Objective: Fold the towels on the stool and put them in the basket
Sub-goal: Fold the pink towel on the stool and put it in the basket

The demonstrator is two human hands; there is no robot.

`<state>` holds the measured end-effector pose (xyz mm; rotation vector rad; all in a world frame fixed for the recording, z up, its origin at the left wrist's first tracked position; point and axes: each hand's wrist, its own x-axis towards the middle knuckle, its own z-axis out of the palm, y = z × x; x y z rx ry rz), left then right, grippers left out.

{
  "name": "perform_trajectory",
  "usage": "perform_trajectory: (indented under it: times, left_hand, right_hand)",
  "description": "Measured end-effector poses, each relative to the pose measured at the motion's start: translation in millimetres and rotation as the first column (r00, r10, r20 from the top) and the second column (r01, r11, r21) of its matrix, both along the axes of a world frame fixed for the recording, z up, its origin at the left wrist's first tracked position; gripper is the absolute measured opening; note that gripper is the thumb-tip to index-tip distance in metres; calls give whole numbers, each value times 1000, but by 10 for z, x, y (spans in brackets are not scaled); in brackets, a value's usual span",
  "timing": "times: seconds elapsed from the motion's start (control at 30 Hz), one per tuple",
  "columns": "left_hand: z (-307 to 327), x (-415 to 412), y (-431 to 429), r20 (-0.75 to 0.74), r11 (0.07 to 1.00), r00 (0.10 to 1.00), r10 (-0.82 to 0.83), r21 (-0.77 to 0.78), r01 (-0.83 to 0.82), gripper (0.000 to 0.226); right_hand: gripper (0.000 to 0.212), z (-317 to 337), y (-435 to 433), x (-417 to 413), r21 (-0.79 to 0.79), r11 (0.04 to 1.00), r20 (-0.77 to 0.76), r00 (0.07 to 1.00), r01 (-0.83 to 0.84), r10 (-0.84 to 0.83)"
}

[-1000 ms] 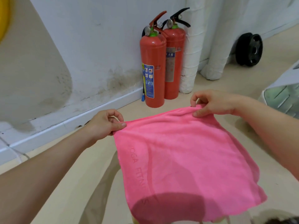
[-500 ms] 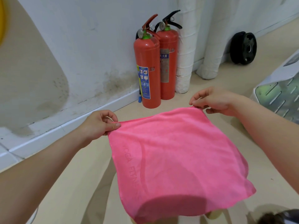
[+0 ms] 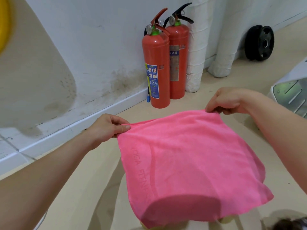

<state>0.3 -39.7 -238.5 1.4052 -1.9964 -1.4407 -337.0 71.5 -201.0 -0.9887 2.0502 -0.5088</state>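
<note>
head view: pink "yoga fitn…" towel (image 3: 191, 155), far corners in pinch of left hand (image 3: 108, 128) and right hand (image 3: 230, 101)

A: What colour was the towel (image 3: 191, 155)?
B: Plain pink, with faint lettering in the same pink. The fire extinguishers (image 3: 156, 55) were red with green collars; the weight plate (image 3: 259, 43) was black.

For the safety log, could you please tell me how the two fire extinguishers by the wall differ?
The front extinguisher has a red lever; the rear extinguisher has a black one. The front extinguisher's blue pictogram label sits low; the rear extinguisher's greyer label sits higher. The front extinguisher partly hides the rear extinguisher. Both are red, upright cylinders with green collars.
</note>
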Motion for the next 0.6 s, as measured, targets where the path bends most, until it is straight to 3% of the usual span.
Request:
perform_trajectory:
  times: [0.17, 0.33, 0.47, 0.6]
  left_hand:
    - [4, 12, -32, -38, 999, 999, 22, 25, -21, 7]
    - [-2, 12, -38, -141, 991, 987, 72, 125, -54, 13]
    - [-28, -93, 25, -185, 974, 967, 178, 173, -146, 22]
    - [-29, -236, 89, -228, 937, 922, 313, 234, -260, 18]
  right_hand:
    - [10, 130, -58, 63, -184, 983, -124, 991, 22, -45]
    - [14, -77, -181, 79, -465, 884, -277, 940, 50, -199]
    - [22, -330, -254, 69, -494, 866, -298, 919, 81, -257]
    - [9, -479, -282, 90, -544, 823, -295, 882, 161, -367]
